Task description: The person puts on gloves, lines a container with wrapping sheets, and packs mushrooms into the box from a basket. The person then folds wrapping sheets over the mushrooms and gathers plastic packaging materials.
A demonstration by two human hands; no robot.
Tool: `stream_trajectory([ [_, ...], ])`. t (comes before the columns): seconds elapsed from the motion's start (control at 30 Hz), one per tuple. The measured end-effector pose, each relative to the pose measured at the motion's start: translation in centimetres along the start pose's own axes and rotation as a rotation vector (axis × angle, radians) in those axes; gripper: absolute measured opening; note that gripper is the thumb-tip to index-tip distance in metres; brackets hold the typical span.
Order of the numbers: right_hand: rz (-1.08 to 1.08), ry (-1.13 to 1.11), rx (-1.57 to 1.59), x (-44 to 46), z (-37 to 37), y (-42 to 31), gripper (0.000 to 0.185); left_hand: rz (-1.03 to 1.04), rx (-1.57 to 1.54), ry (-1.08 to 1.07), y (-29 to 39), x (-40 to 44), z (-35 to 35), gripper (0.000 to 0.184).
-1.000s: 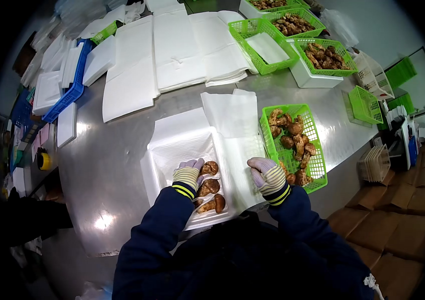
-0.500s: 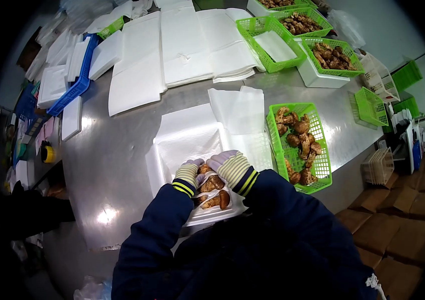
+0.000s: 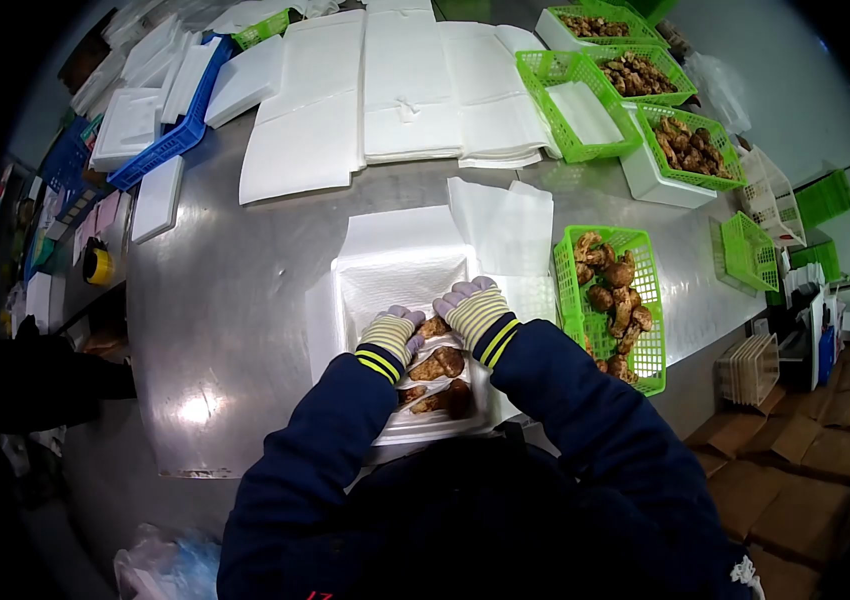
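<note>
Lying in the near part of the white box (image 3: 400, 275), several mushrooms (image 3: 437, 365) are already bedded in white lining. Just beyond, another mushroom (image 3: 433, 327) is flanked by the left hand (image 3: 390, 332) and right hand (image 3: 472, 308); whether it is pinched by either grip cannot be told. The box seems only part-filled. More mushrooms are left in the green basket (image 3: 651, 300) alongside.

hands (image 3: 392, 332): gloved, close together | fingers (image 3: 457, 291): bent | forearms (image 3: 333, 412): angled inward

One wide head-height view, forward and down over the nearby hands (image 3: 390, 334) and the metal table (image 3: 225, 300) beyond.
</note>
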State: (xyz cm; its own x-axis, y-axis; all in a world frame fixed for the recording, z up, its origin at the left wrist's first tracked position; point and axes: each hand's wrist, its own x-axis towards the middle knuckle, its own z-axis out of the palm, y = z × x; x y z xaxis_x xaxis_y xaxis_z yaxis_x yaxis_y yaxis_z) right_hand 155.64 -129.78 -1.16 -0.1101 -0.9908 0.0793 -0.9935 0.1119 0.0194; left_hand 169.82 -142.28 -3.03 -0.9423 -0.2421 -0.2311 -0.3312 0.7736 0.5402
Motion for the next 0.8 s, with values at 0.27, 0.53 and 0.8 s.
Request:
stream_trajectory([
  [0.27, 0.1, 0.047, 0.218, -0.7, -3.2, 0.8, 0.032, 0.013, 0.355, -0.153, 1.3, 1.3, 0.9, 0.048],
  [0.53, 0.08, -0.003, 0.192, -1.5, -3.3, 0.6, 0.029, -0.017, 0.327, -0.196, 3.2, 0.5, -0.6, 0.046],
  [0.8, -0.015, 0.074, 0.082, -0.9, -1.1, -1.1, 0.022, 0.107, 0.04, 0.147, -2.0, 0.0, 0.3, 0.048],
])
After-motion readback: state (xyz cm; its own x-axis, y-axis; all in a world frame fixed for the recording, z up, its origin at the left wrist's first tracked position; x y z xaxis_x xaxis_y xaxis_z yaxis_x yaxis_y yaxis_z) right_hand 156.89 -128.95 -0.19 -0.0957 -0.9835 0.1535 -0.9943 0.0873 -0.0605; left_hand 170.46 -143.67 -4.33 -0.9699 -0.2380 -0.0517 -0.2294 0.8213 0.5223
